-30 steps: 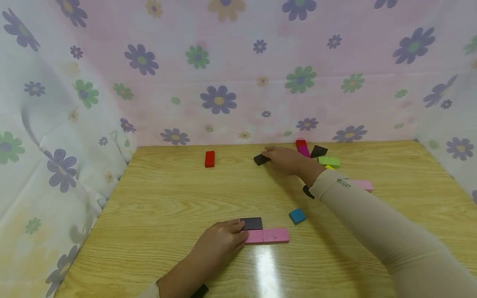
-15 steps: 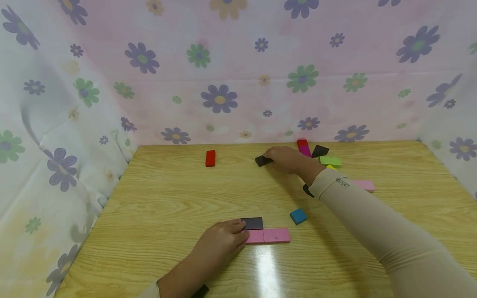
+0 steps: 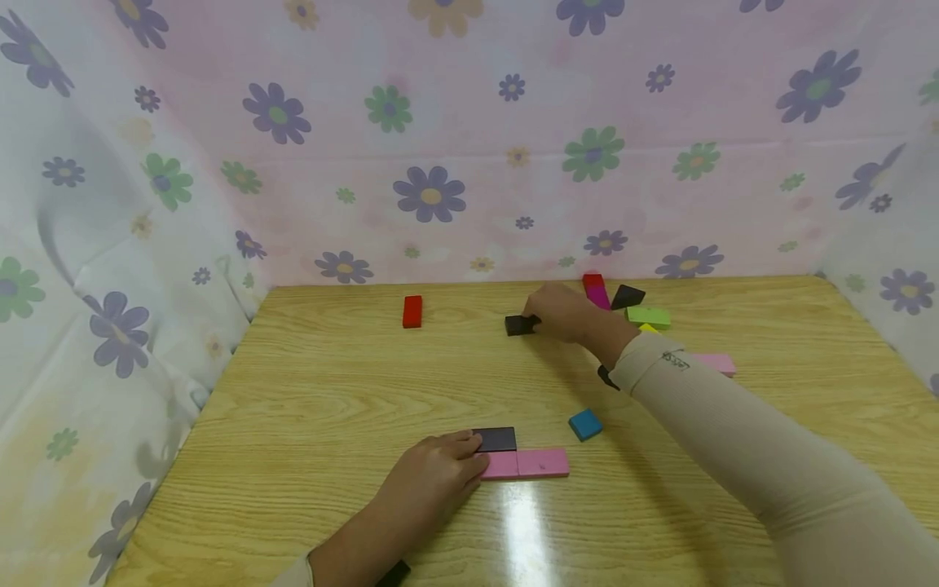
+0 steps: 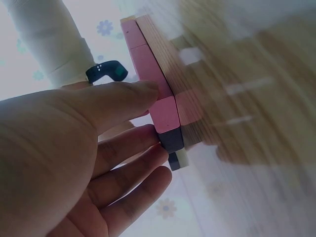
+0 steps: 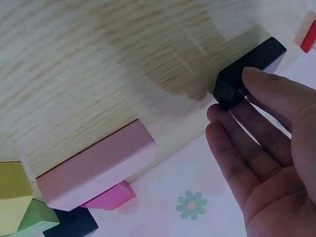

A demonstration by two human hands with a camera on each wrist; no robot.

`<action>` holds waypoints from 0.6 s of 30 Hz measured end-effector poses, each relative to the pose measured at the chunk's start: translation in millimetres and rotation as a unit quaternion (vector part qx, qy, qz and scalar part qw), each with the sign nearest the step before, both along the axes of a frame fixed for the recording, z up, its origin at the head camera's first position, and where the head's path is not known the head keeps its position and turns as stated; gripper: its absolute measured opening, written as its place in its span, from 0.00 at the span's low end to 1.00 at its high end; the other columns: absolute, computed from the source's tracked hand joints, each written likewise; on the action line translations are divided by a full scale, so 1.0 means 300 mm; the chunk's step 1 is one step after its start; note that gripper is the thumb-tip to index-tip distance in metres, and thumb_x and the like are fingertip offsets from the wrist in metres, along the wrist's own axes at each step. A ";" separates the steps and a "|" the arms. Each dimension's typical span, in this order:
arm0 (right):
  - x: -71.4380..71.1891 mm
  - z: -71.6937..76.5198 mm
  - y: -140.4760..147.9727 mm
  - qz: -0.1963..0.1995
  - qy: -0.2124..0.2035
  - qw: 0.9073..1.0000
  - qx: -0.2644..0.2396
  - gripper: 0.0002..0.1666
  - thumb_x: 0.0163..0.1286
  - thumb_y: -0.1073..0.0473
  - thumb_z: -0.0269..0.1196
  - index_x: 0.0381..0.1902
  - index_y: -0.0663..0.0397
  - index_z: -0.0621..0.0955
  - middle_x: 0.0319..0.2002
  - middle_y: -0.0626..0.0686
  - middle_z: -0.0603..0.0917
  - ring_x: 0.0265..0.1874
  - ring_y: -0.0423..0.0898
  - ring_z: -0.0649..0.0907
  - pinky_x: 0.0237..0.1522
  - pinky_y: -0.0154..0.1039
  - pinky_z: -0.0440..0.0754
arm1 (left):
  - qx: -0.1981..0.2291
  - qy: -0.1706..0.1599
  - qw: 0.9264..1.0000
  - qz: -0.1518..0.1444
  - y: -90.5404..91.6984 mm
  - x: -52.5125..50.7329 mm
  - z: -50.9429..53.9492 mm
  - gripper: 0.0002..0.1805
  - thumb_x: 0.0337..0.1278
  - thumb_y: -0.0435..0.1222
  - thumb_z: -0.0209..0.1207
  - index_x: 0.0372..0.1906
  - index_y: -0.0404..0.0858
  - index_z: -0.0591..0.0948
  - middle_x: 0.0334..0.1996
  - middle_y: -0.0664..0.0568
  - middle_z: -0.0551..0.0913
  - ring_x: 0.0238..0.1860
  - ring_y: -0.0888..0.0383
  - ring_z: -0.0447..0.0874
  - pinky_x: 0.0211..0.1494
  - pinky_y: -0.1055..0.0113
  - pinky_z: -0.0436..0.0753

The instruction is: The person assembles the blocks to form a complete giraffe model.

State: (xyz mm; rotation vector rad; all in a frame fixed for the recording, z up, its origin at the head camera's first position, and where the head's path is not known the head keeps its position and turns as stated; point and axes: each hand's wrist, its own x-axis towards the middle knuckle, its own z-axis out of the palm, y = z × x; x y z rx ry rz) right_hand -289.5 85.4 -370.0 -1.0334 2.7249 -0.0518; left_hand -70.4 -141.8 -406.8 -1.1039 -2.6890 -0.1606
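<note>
At lower centre, your half-closed left hand (image 3: 433,473) pinches a pink block (image 3: 502,465) against a charcoal block (image 3: 497,439); at upper centre, your curled right hand (image 3: 563,314) pinches a black block (image 3: 518,325).

Flowered cloth (image 3: 469,130) behind wood-grain table (image 3: 330,391).

Curtained-off workspace, floral cloth walls (image 3: 477,134), wooden tabletop (image 3: 315,391)

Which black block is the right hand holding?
The black block near the table's back, left of the dark wedge: only that one is pinched by the right hand.
</note>
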 end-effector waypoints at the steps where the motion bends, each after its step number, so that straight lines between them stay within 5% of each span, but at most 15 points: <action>1: 0.004 -0.001 0.000 -0.002 -0.003 1.000 0.004 0.18 0.68 0.65 0.67 0.55 0.63 0.84 0.52 0.60 0.86 0.53 0.56 0.84 0.56 0.49 0.85 | 0.000 0.000 1.000 0.000 0.000 0.001 0.000 0.07 0.60 0.40 0.67 0.42 0.45 0.88 0.49 0.52 0.88 0.54 0.57 0.86 0.52 0.63 0.87; 9: 0.047 -0.007 0.011 0.005 0.001 1.000 0.013 0.15 0.67 0.63 0.68 0.50 0.62 0.86 0.47 0.57 0.88 0.47 0.54 0.85 0.52 0.47 0.85 | 0.001 -0.005 1.000 0.008 0.002 0.001 -0.003 0.08 0.60 0.40 0.67 0.43 0.45 0.89 0.49 0.52 0.88 0.54 0.57 0.87 0.52 0.62 0.87; 18: 0.148 0.007 0.067 -0.007 -0.012 0.998 -0.062 0.23 0.66 0.64 0.68 0.59 0.59 0.82 0.55 0.58 0.85 0.55 0.57 0.83 0.56 0.51 0.84 | -0.003 -0.003 1.000 0.007 0.002 0.004 0.003 0.08 0.59 0.40 0.68 0.43 0.45 0.88 0.50 0.52 0.88 0.54 0.57 0.86 0.52 0.62 0.87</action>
